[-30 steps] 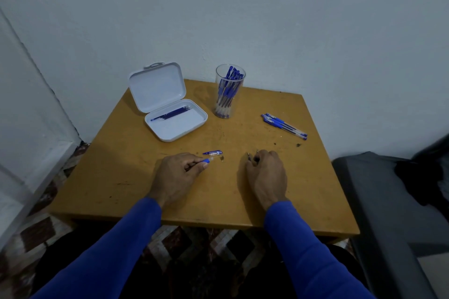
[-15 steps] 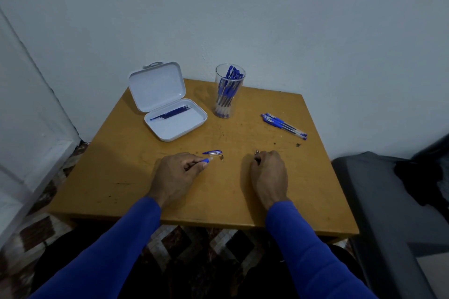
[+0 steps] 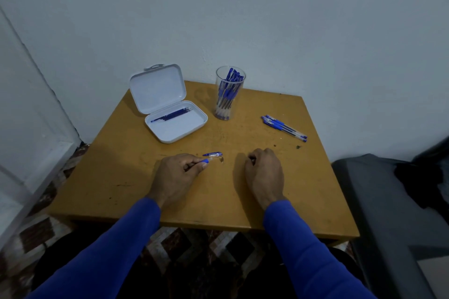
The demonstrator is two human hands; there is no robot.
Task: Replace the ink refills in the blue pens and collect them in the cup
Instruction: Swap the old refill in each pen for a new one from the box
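My left hand (image 3: 176, 175) rests on the wooden table (image 3: 121, 177), shut on a blue pen barrel (image 3: 206, 160) whose blue grip end pokes out toward the right. A blue pen cap (image 3: 212, 154) and a small metal tip (image 3: 221, 159) lie just beyond it. My right hand (image 3: 264, 172) lies knuckles-up with its fingers curled. A small dark part (image 3: 252, 159) shows at its fingertips, but I cannot tell what it is. The clear cup (image 3: 230, 107) at the back holds several blue pens. Three blue pens (image 3: 284, 127) lie at the right.
An open white case (image 3: 181, 132) at the back left holds several blue refills (image 3: 172, 114). Small dark specks (image 3: 297, 146) lie near the loose pens. A dark grey seat (image 3: 388, 201) stands close to the table's right edge, with walls behind and to the left.
My right hand has slid slightly to the right, away from my left hand. My left hand and the pen barrel have stayed in place.
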